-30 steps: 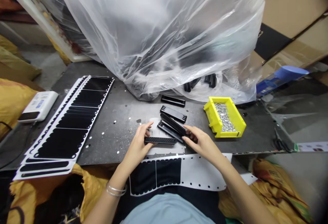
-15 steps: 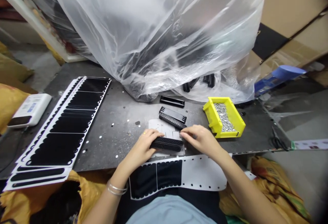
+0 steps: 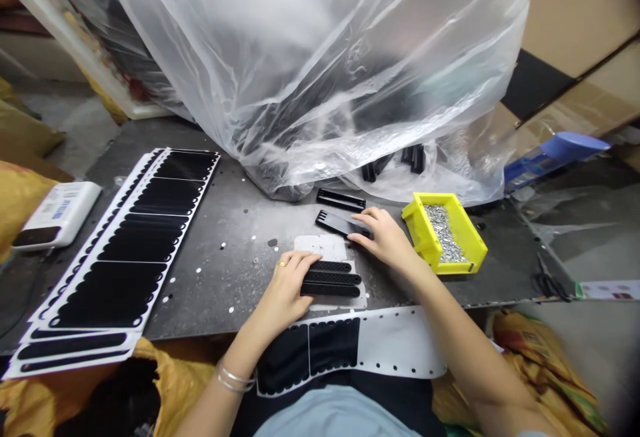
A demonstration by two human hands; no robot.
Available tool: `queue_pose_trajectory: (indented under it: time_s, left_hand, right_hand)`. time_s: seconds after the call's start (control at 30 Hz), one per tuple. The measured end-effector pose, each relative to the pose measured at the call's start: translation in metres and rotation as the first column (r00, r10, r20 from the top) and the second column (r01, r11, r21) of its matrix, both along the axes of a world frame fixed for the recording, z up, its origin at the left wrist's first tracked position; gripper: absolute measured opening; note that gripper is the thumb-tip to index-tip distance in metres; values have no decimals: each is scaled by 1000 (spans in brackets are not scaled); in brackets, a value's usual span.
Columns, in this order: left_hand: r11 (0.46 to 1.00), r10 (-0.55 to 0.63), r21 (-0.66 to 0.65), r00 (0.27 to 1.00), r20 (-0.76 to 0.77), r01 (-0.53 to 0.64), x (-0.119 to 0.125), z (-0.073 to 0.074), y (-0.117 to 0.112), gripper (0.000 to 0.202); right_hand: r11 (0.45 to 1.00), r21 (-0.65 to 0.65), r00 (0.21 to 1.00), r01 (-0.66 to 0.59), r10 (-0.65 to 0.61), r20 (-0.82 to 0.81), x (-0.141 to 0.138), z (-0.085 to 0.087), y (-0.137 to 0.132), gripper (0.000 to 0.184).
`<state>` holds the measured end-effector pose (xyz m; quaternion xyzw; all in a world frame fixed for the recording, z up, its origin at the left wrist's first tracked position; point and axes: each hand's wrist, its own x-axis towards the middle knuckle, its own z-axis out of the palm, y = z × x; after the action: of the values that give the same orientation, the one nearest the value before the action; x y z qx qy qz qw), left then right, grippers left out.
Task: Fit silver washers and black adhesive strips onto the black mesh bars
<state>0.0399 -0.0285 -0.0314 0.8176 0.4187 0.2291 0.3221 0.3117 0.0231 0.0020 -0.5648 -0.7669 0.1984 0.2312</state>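
Left hand lying half open on top of three ribbed black plastic bars, fingers curled over their left ends, with no tight grip to see. Bars side by side on a white paper card, on a gray metal table. Right hand reaching out, fingers spread a little, tips on a flat black plastic bar with a comb-like end; hold or plain touch, no way to tell. Just past that, one more black bar. Near the right hand, a yellow plastic bin full of tiny silver bits. Far left, long black-and-white sheets. Above, a big clear plastic sheet.
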Motion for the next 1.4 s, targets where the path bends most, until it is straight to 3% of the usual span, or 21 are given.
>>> queue_pose_trajectory:
  time_s: [0.03,0.2,0.33,0.5,0.63,0.73,0.8,0.87,0.97,1.03,1.13,1.2,1.3,1.4]
  left_hand:
    - [999,32,14,999,5,-32,2,-1,-1,81]
    - [984,157,96,986,-60,-151,10,-7,-5,112]
    - [988,137,78,987,-88,-130,8,-9,-5,119]
    - [984,167,84,982,-92,-159,6,-10,-9,131]
    - [982,173,103,979,-109,-162,5,-7,-8,137]
    - [988,100,133,987,-123,-83,3,-4,-2,129]
    - [993,57,109,992,-110,-45,3,-4,4,119]
    - [995,71,79,994,-85,-64,5,-6,8,110]
    - [988,147,54,988,-55,-144,10,-6,11,108]
    - [979,200,37,979,-33,-199,12,0,7,120]
    - [966,255,14,961,108,-258,9,18,-10,136]
    - [976,204,23,947,249,-217,2,27,-25,108]
    - [969,90,197,954,287,-151,-7,21,-43,35]
    - [897,139,386,966,220,-217,-9,3,-50,22]
  right_hand:
    - [1000,5,1000,-10,10,26,0,-2,4,25]
    - [935,-107,939,-338,343,32,-21,-5,8,31]
    - [906,-159,910,-392,407,79,-27,4,16,31]
    - [847,-198,852,-493,516,88,-8,16,27,43]
    - [822,-233,847,-520,532,-17,-6,22,20,31]
    - [793,-240,828,-560,551,-109,-13,18,24,24]
    - [872,-170,888,-460,452,-82,-14,11,38,21]
    - [972,-31,972,-234,233,-10,-11,4,57,19]
    - [989,147,999,3,-9,37,0,3,70,12]
    - [981,194,1000,-2,-1,18,7,9,53,16]
    - [952,293,995,-86,97,-21,9,16,-8,28]
    - [915,360,980,-180,197,-11,3,9,-56,27]
    - [828,501,968,-251,215,130,-13,-16,-107,29]
    - [832,511,974,-215,147,170,-16,-26,-119,31]
